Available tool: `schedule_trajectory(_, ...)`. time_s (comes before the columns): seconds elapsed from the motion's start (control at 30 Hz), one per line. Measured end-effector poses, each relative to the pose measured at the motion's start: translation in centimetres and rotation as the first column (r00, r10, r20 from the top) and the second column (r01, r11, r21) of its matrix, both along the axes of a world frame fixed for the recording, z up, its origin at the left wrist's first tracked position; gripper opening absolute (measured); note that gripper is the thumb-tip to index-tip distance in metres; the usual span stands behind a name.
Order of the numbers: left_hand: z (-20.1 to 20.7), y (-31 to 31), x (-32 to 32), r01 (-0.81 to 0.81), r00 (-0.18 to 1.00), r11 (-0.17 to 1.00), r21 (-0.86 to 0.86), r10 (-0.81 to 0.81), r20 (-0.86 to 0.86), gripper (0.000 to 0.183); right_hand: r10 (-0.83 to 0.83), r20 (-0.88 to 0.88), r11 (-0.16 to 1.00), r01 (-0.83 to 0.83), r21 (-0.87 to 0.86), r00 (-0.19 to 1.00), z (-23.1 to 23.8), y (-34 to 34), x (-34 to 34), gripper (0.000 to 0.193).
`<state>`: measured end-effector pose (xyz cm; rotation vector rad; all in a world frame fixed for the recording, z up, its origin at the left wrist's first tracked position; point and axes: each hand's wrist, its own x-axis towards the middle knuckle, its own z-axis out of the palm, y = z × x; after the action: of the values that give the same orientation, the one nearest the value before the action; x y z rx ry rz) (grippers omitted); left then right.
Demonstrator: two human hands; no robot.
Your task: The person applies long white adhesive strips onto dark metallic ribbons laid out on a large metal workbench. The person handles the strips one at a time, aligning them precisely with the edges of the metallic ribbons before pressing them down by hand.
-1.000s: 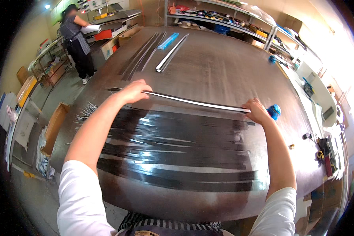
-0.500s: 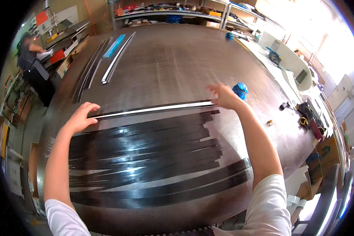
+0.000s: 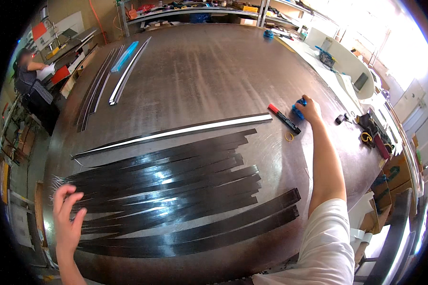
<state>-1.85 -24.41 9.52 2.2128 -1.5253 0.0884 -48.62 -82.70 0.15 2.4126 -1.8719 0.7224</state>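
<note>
My right hand (image 3: pixel 310 110) has its fingers closed round a rounded blue object (image 3: pixel 299 108) on the right of the table; its exact kind is hard to make out. Just left of it lies a black marker with a red cap (image 3: pixel 284 118), a small yellow ring (image 3: pixel 289 137) beside it. Over the left ends of several dark flat strips (image 3: pixel 171 190), my left hand (image 3: pixel 67 221) is empty with its fingers apart. Beyond these strips, a narrow white strip edged in black (image 3: pixel 185 130) stretches across the table, touched by neither hand.
Thin strips (image 3: pixel 126 76) and a blue bar (image 3: pixel 125 57) lie at the far left of the brown table (image 3: pixel 199 76). Scissors (image 3: pixel 366 137) and dark tools sit along the right edge. Shelves (image 3: pixel 195 14) stand behind; a person (image 3: pixel 31 88) works at the left.
My left hand has left the white strip and moved nearer and left. My right hand has moved right from the strip's end onto the blue object, uncovering the marker. The view has shifted slightly.
</note>
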Motion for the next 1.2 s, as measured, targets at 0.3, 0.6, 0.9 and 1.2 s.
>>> schedule_trajectory(0.3,-3.4,7.8,-2.7,-0.278,0.958,0.954,-0.11,0.266,-0.106,0.029,0.161,0.205,0.946,-0.21,0.246,0.965,0.6,7.3,0.9,0.036)
schedule_trajectory(0.6,-4.2,8.1,-5.0,-0.163,0.978,0.974,-0.157,0.14,-0.152,0.027,0.045,-0.09,0.984,-0.029,0.174,0.995,0.0,11.4,-6.5,0.037)
schedule_trajectory(0.9,-5.5,5.6,-10.4,0.01,0.99,0.996,-0.091,-0.023,-0.137,0.028,0.365,0.257,0.901,-0.409,0.144,0.895,3.8,25.8,-2.0,0.022)
schedule_trajectory(1.2,-8.0,5.9,-13.6,0.152,0.988,0.986,-0.072,-0.152,-0.003,0.034,0.209,0.38,0.836,-0.366,0.408,0.901,3.9,31.6,-3.1,0.012)
